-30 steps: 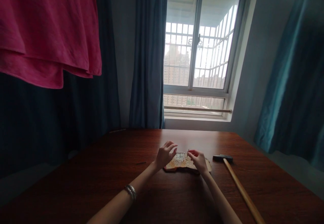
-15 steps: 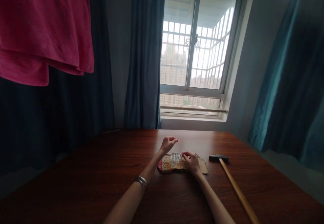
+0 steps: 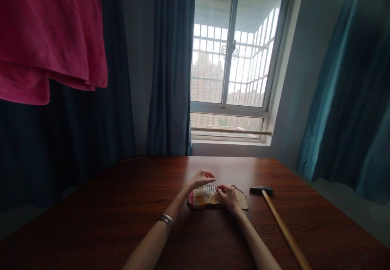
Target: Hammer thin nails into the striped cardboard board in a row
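Observation:
On the table lies a flat speckled piece [image 3: 200, 198], pink at its left end and tan at its right, covered in small dots. Its material is hard to tell. Several dark nails [image 3: 209, 188] stand upright in a row at its back edge. My right hand [image 3: 228, 197] pinches a nail [image 3: 217, 187] at the right end of that row. Just above the row hovers my left hand [image 3: 201, 178], its thumb and forefinger slightly apart with nothing visible between them. A metal bracelet [image 3: 166, 220] circles the left wrist.
A hammer with a black head [image 3: 261, 190] and long wooden handle [image 3: 283, 227] lies at the right of the brown table [image 3: 128, 221]. One loose nail [image 3: 161, 200] lies left of the speckled piece. A pink cloth [image 3: 51, 38] hangs at upper left.
My left hand has come down a little towards the nails, and its pinched fingers have parted slightly. My right hand keeps its place by the row. The view has shifted slightly.

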Demonstrator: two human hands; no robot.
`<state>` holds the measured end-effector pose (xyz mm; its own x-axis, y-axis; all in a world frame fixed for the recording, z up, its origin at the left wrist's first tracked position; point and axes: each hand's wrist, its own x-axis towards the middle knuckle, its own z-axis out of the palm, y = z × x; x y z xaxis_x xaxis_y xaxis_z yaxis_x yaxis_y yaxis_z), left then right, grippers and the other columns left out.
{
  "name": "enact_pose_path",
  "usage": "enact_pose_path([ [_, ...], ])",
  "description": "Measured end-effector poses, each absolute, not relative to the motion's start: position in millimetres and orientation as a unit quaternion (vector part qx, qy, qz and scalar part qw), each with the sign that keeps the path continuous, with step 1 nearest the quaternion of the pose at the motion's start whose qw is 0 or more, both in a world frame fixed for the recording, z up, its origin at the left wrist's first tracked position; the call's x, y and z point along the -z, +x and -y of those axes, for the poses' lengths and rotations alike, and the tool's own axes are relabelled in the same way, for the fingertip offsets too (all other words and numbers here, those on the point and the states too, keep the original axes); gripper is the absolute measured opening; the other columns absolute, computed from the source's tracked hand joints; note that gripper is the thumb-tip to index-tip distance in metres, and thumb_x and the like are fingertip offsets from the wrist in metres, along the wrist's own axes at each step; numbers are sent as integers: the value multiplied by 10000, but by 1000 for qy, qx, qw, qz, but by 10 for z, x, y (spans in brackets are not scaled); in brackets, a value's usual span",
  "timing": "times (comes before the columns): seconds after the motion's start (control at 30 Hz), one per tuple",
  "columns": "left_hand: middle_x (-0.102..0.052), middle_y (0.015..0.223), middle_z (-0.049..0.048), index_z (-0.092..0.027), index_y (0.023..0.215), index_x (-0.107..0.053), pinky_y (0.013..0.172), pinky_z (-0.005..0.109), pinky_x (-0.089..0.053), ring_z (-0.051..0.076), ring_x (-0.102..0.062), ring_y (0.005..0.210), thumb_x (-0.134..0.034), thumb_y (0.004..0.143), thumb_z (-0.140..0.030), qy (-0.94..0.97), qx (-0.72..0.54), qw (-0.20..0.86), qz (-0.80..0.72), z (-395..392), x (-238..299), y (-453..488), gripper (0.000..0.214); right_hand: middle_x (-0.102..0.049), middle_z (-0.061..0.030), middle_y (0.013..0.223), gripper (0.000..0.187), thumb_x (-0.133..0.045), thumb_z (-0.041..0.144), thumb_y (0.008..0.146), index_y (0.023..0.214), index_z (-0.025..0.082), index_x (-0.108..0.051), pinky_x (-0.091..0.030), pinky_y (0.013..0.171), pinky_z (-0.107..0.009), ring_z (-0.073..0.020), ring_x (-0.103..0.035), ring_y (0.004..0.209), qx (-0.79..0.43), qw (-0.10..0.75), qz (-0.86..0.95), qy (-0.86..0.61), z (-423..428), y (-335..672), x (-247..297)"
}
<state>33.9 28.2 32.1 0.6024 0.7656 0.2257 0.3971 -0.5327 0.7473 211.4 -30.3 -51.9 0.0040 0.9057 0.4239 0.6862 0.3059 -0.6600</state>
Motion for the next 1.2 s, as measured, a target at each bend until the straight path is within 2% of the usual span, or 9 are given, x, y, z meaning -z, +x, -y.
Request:
enact_pose_path([
  [0.13,-664,844,50,-148,984,-648,658,242,-437,178,-586,792,-671,606,-392,860,-263,298,-319,-314,-215,373,451,-610,-37,971,215,-497,326,848,955,162,-585,-490,743,-351,-146,-581,828,-112,408,697,-579,360,2095,480],
  [0.27,-640,851,39,-164,900,-660,677,236,-427,166,-570,780,-696,586,-352,896,-261,210,-292,-269,-153,431,368,-615,-33,948,210,-499,327,847,937,161,-589,-487,745,-352,-144,-582,822,-96,405,700,-581,405,2080,446],
  [0.4,-631,817,34,-162,801,-669,658,219,-414,148,-567,728,-651,646,-347,900,-263,167,-304,-176,-146,488,242,-616,-32,939,211,-498,331,846,931,161,-590,-486,744,-352,-143,-582,817,-81,403,705,-578,423,2068,413],
  [0.53,-643,755,42,-144,765,-680,618,210,-405,142,-568,680,-629,674,-358,894,-272,181,-306,-159,-130,518,238,-617,-27,917,208,-498,331,847,914,158,-591,-487,729,-342,-138,-582,797,-72,406,706,-575,442,2055,384],
  [0.8,-668,721,63,-119,759,-695,579,214,-413,152,-584,650,-628,644,-491,863,-289,261,-322,-187,-86,547,395,-620,-24,899,201,-498,328,847,892,158,-595,-486,734,-343,-136,-582,794,-72,408,705,-576,446,2050,381],
  [1.2,-665,700,59,-97,776,-697,571,214,-421,162,-583,665,-628,616,-327,832,-277,325,-354,-195,-34,575,289,-629,-14,841,222,-502,350,841,816,153,-602,-469,749,-347,-135,-582,785,-90,414,699,-576,447,2060,358],
])
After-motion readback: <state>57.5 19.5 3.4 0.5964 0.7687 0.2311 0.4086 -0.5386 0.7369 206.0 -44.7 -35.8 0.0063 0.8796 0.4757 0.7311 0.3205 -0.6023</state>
